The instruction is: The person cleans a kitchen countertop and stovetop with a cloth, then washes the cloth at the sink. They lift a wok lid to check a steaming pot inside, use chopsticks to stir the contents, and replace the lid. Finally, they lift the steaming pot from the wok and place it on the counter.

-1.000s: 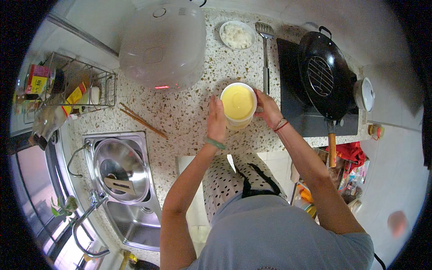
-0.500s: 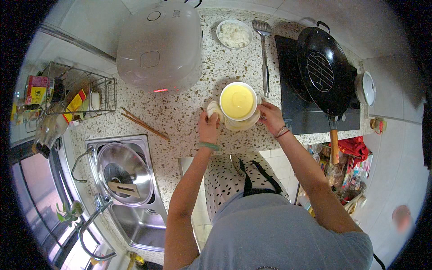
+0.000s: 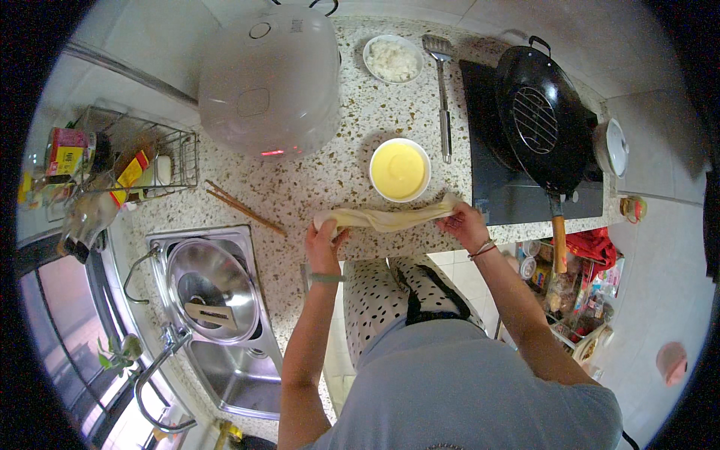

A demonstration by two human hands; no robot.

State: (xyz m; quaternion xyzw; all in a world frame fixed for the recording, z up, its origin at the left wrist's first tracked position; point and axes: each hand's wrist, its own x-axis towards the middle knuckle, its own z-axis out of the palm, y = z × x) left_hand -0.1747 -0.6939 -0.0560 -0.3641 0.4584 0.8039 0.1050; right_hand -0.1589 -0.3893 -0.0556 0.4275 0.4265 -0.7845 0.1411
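Note:
A pale yellowish cloth [image 3: 382, 219] is stretched crosswise between my two hands, just above the counter's front edge. My left hand [image 3: 324, 240] is closed on its left end, and my right hand [image 3: 465, 225] grips the right end. Just beyond the cloth stands a white bowl [image 3: 373, 185] on the speckled counter, apart from both hands. Smooth yellow liquid [image 3: 400, 169], like beaten egg, fills it.
Farther back are a plate of white rice [image 3: 392, 59] and a slotted spatula [image 3: 445, 105]. A rice cooker [image 3: 270, 82] stands left, with chopsticks [image 3: 246, 208] nearer me. The sink [image 3: 232, 375] holds a metal lid [image 3: 202, 270]. A black wok [image 3: 536, 120] tilts over the cooktop [image 3: 517, 202] at right.
The cloth was bunched around the bowl's base; now it is off the bowl and pulled taut nearer me. My hands have moved back and apart, leaving the bowl on the counter.

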